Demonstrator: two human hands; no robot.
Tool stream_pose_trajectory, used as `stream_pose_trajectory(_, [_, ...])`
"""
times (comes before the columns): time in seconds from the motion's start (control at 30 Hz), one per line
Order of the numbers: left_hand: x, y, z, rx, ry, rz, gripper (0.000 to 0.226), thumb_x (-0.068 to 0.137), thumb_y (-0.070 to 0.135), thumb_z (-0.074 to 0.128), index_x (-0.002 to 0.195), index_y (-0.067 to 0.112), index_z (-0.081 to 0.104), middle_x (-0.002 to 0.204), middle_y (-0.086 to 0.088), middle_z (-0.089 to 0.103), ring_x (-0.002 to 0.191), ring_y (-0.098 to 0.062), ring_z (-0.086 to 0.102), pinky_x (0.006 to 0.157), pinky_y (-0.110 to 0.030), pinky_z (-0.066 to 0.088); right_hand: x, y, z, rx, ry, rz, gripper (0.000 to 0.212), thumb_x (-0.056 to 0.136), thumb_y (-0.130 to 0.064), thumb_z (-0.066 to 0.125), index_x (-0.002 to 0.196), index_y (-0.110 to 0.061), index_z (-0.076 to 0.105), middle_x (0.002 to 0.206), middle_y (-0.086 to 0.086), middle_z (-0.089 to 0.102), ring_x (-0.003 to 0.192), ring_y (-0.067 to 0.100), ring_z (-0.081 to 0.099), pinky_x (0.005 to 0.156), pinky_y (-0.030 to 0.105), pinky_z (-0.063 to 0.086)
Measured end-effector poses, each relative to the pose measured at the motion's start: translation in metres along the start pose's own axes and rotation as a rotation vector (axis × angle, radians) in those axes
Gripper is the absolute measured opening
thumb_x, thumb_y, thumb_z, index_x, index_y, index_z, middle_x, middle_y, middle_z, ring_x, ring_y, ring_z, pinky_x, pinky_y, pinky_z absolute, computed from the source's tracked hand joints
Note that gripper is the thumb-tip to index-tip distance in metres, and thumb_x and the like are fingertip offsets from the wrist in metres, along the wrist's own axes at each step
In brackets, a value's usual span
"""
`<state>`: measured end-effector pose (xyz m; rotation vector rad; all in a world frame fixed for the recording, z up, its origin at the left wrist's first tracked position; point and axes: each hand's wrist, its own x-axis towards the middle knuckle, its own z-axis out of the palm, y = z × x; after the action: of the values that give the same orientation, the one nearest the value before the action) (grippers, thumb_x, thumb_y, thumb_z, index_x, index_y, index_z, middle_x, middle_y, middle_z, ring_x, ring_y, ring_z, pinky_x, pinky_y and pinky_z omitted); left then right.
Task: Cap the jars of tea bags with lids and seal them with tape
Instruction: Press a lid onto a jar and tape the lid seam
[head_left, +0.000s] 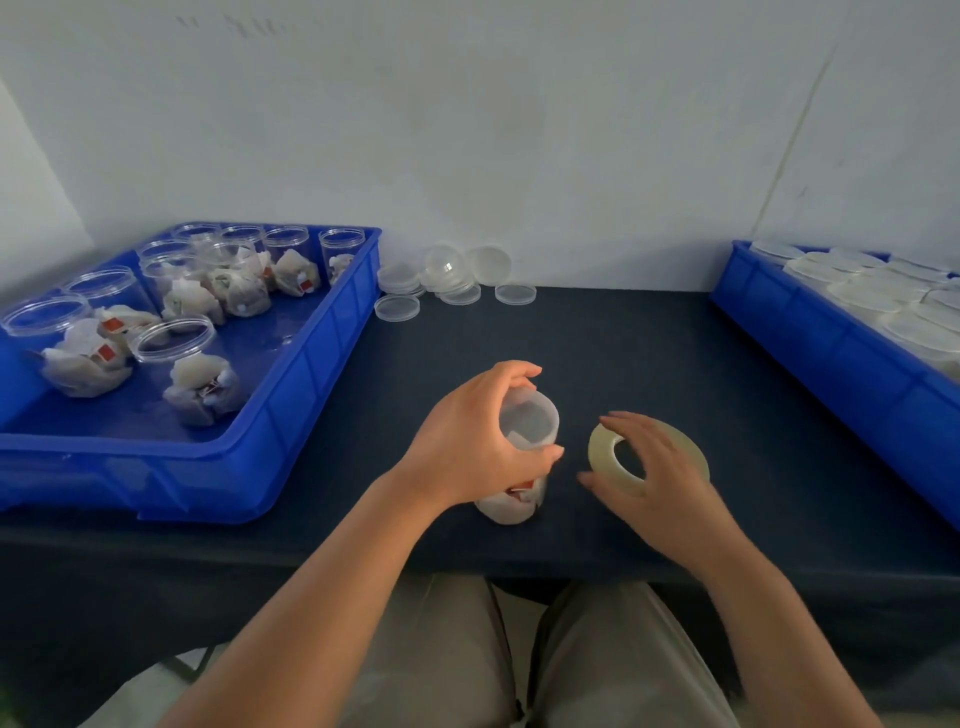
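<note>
Fingers (511, 371) of the left hand (467, 436) curl round the top of a clear jar (506, 509) and grip it. The jar stands on the dark worktop (623, 353), near the front edge and in the middle. It has tea bags in the bottom and a lid (530, 423) on top.

Just beside it on the right lies a roll of tape (602, 447), flat on the worktop. The right hand (660, 478) rests on the roll with its fingers (631, 423) spread out, not closed round it.

A blue bin (311, 374) sits on the left, full of open jars with tea bags (197, 379). Loose lids (447, 275) lie in a small pile by the wall. Another blue bin (831, 353) on the right holds round clear tops (872, 291) packed close together.
</note>
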<state>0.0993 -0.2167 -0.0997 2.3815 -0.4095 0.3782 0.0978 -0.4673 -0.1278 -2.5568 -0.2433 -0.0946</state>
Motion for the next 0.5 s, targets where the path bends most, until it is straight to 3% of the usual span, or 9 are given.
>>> stream_pose_trajectory(0.07, [0.001,0.0,0.001,-0.002,0.007,0.015,0.082,0.074,0.072,0.076,0.144,0.049,0.04,0.134,0.028,0.058,0.12,0.002,0.054,0.091,-0.009,0.04,-0.006,0.018,-0.003,-0.227,-0.087,0.092,0.069,0.093,-0.067,0.066,0.152,-0.036,0.048,0.169,-0.012,0.025,0.147,0.018,0.041,0.115,0.037,0.043])
stream_pose_trajectory(0.13, [0.003,0.0,0.0,-0.013,0.002,0.032,0.08,0.074,0.072,0.076,0.143,0.048,0.042,0.134,0.027,0.058,0.122,0.002,0.055,0.094,-0.012,0.042,-0.014,0.028,0.0,-0.275,-0.076,0.069,0.054,0.097,-0.066,0.06,0.137,-0.032,0.06,0.161,-0.01,0.039,0.14,0.015,0.048,0.112,0.035,0.043])
stream_pose_trajectory(0.2, [0.004,-0.001,0.0,-0.024,-0.004,0.04,0.081,0.072,0.074,0.077,0.142,0.048,0.044,0.134,0.029,0.058,0.123,0.008,0.053,0.096,-0.012,0.042,-0.022,0.031,0.004,-0.326,-0.025,-0.017,0.039,0.098,-0.067,0.055,0.117,-0.034,0.062,0.14,-0.014,0.057,0.123,0.009,0.056,0.103,0.03,0.047])
stream_pose_trajectory(0.27, [0.005,0.0,-0.002,-0.032,-0.016,0.041,0.086,0.067,0.081,0.077,0.141,0.05,0.045,0.133,0.031,0.057,0.123,0.017,0.049,0.094,-0.009,0.04,-0.029,0.025,0.004,-0.345,-0.022,-0.049,0.035,0.096,-0.071,0.047,0.097,-0.036,0.055,0.113,-0.019,0.062,0.098,0.004,0.059,0.084,0.027,0.051])
stream_pose_trajectory(0.33, [0.005,0.001,-0.005,-0.031,-0.039,0.034,0.093,0.062,0.093,0.071,0.141,0.052,0.044,0.133,0.034,0.055,0.122,0.02,0.047,0.093,-0.009,0.04,-0.034,0.018,0.0,-0.297,-0.023,-0.029,0.036,0.093,-0.072,0.046,0.085,-0.036,0.049,0.086,-0.015,0.06,0.073,0.005,0.057,0.061,0.023,0.044])
stream_pose_trajectory(0.4, [0.005,0.002,-0.009,-0.006,-0.058,0.039,0.093,0.063,0.1,0.06,0.142,0.054,0.042,0.13,0.041,0.05,0.122,0.019,0.046,0.092,-0.01,0.04,-0.036,0.01,-0.005,-0.175,-0.015,0.024,0.035,0.092,-0.068,0.049,0.083,-0.034,0.048,0.069,-0.007,0.059,0.056,0.009,0.054,0.049,0.022,0.037])
stream_pose_trajectory(0.5, [0.006,0.003,-0.014,0.044,-0.103,0.089,0.088,0.069,0.099,0.054,0.145,0.057,0.038,0.13,0.055,0.039,0.122,0.028,0.038,0.095,-0.011,0.039,-0.041,-0.004,-0.015,0.062,0.052,0.021,0.034,0.091,-0.063,0.052,0.083,-0.029,0.049,0.072,-0.007,0.062,0.052,0.007,0.052,0.045,0.025,0.034])
